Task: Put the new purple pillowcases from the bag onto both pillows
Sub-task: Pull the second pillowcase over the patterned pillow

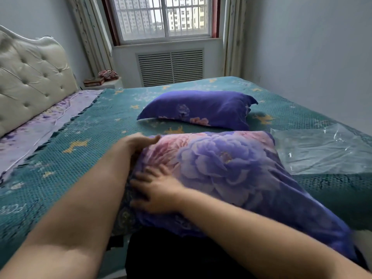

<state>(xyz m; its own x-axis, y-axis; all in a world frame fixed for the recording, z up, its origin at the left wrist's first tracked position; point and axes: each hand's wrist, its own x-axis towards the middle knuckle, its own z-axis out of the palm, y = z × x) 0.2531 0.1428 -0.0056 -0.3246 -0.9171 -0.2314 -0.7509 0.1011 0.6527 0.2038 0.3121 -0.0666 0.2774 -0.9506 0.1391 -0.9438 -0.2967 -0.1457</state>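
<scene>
A pillow in a purple floral pillowcase [231, 170] lies on the bed right in front of me, its near end hanging towards my lap. My left hand [138, 143] rests against its far left corner, fingers fairly straight. My right hand [159, 190] lies flat on the case's left end, fingers spread, pressing the fabric. A darker patterned cloth shows under that left edge. A second pillow in a purple pillowcase [199, 108] lies further back in the middle of the bed. The clear plastic bag [322, 150] lies flat to the right.
The bed is covered by a teal blanket [80, 137] with yellow motifs; a lilac sheet shows by the tufted headboard [30, 77] on the left. A nightstand [104, 82] with small items stands in the far corner under the window. A wall is close on the right.
</scene>
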